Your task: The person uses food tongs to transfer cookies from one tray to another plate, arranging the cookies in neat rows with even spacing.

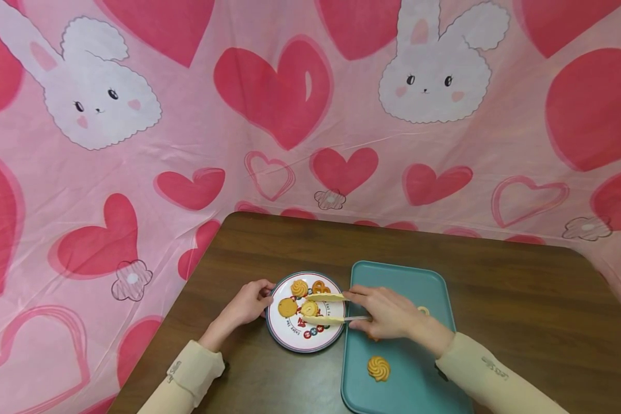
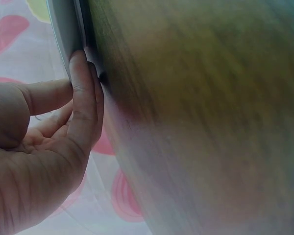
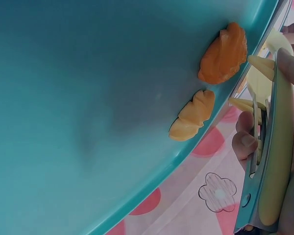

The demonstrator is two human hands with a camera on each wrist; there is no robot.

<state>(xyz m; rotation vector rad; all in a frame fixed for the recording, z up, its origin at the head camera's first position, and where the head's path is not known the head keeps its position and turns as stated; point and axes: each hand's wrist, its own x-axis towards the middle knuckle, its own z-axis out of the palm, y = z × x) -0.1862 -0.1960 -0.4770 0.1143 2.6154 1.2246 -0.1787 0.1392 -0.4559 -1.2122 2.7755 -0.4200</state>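
My left hand [image 1: 248, 302] pinches the left rim of a round white plate [image 1: 278, 323] with a blue edge and printed letters. The left wrist view shows the thumb on one face of the plate [image 2: 63, 39] and fingers against the other. My right hand [image 1: 390, 313] grips yellow tongs [image 1: 327, 297], also visible in the right wrist view as tongs [image 3: 277, 147]. Their tips reach over the plate, one on each side of a round cookie [image 1: 309, 309]; whether they touch it I cannot tell. Beside it lie a flat round cookie [image 1: 287, 307], a swirl cookie [image 1: 299, 288] and a pretzel-shaped cookie [image 1: 321, 287].
A teal tray [image 1: 409, 374] stands just right of the plate. On it are a swirl cookie [image 1: 378, 368], a pale ring-shaped piece [image 1: 423, 310] and another cookie partly under my right hand. The brown table [image 1: 290, 236] meets a pink heart-patterned cloth behind.
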